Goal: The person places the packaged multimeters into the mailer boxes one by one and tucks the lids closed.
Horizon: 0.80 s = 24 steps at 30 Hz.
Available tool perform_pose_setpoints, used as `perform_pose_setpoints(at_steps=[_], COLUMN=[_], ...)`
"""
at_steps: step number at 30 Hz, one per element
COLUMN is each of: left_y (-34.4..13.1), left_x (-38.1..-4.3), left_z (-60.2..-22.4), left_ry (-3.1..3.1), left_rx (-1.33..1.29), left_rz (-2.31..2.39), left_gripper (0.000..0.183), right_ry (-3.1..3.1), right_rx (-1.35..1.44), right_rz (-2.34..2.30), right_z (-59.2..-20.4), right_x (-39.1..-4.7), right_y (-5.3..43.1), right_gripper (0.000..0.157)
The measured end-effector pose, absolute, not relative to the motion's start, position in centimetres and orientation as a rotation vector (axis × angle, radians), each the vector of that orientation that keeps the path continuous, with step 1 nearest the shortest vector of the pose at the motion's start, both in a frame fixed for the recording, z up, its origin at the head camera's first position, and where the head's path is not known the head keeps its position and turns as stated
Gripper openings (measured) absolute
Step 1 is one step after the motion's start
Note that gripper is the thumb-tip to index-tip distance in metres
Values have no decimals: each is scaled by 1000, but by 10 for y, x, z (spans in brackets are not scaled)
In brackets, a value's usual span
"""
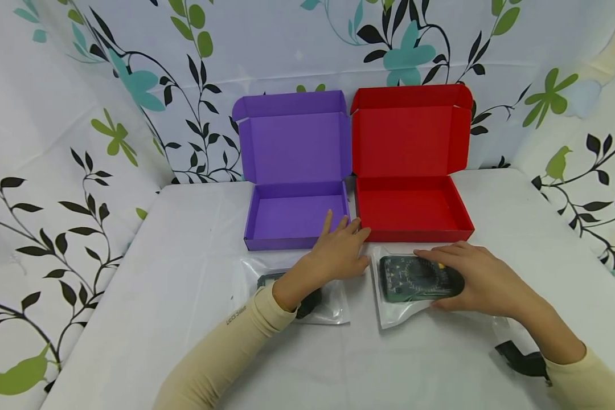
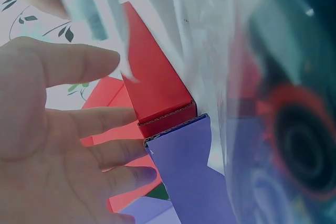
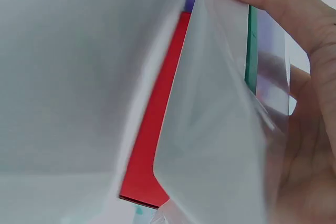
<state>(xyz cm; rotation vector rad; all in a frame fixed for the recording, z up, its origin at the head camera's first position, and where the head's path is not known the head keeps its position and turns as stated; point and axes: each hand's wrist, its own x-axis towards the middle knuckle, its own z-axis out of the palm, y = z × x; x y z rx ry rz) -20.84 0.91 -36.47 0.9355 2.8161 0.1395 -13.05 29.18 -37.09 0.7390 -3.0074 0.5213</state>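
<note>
Far left there's a white cloth point(image 1: 56, 136) printed with leaves and birds, running along the side of a white desk point(image 1: 184, 296). First on the desk is a clear plastic bag, the left bag point(image 1: 335, 310), with a dark gadget point(image 1: 310, 304) inside, partly hidden under the left forearm. Just behind it sits a purple box point(image 1: 274, 244), lid up. The left hand point(image 1: 336, 250) is over that box's near right corner, fingers straight and spread, holding nothing; can't really tell if the fingertips touch cardboard. Next along is a red box point(image 1: 415, 236), lid up too. In front of it is the right bag point(image 1: 389, 314) with a dark green meter point(image 1: 407, 282) in it, and the right hand point(image 1: 484, 279) grips its right end, thumb on the near side, fingers on the far side. Near that wrist there's some black thing point(image 1: 524, 363), no clue what.
</note>
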Motion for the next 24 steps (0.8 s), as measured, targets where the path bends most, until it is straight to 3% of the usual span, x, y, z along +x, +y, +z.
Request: perform_pose_setpoints(at_steps=[10, 24], left_y=[6, 7], left_x=[-207, -209], left_z=[-365, -366], left_ry=[2811, 2781], left_rx=[938, 868], left_rz=[176, 175], left_gripper=[62, 72], right_ry=[-2955, -2948], right_rx=[675, 620], right_rz=[639, 562], right_z=[-332, -308], right_x=[-134, -188], right_y=[295, 292], right_gripper=[93, 88])
